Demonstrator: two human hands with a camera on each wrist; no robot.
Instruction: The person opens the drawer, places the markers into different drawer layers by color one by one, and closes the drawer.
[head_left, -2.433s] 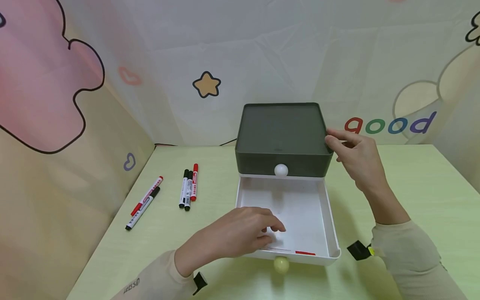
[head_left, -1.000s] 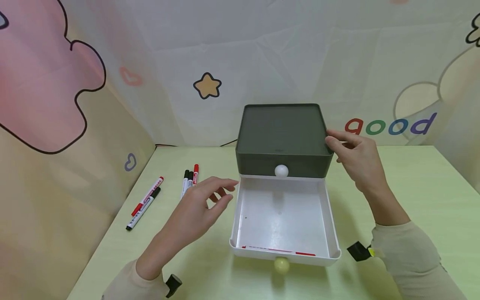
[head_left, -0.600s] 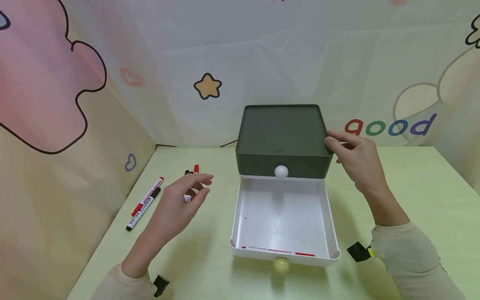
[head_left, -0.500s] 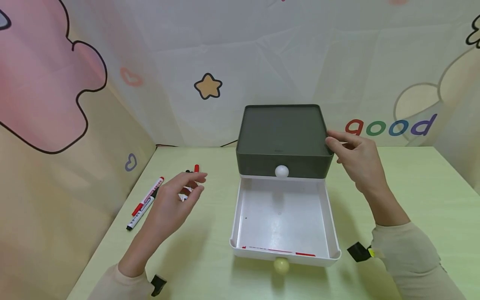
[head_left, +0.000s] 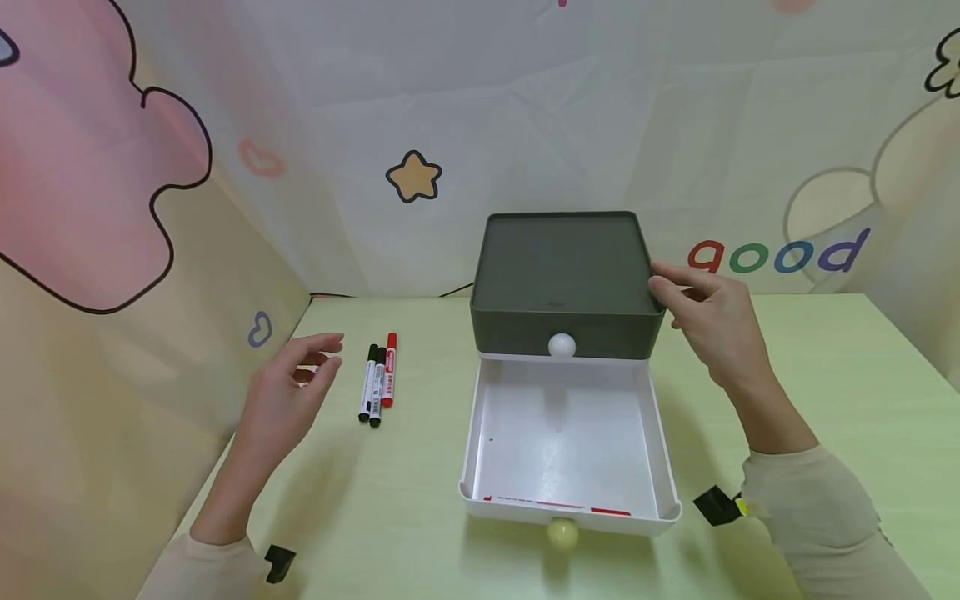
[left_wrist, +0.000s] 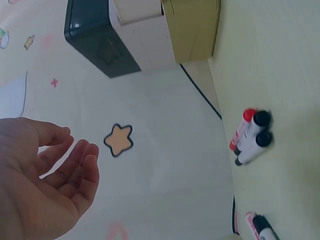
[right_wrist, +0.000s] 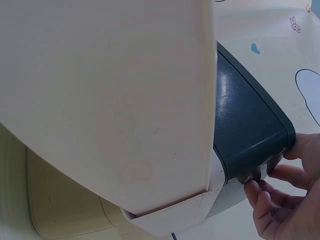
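My left hand hovers at the left of the table with loosely bent fingers, holding nothing. Behind it in the head view, two markers are nearly hidden; the left wrist view shows a red-capped marker beside a black-capped marker. To its right lie two black-capped markers and a red marker, side by side. My right hand touches the right side of the dark grey drawer box with its fingertips. The white drawer is pulled out. A red-and-white sliver, apparently a marker, shows along its front wall.
The pulled-out drawer juts toward the front of the table, with a yellowish knob at its front. The closed dark section has a white knob. A printed cloth stands close behind and at the sides.
My left hand has left the drawer and moved left, past the group of markers, to the far-left pair. My right hand has stayed at the box.
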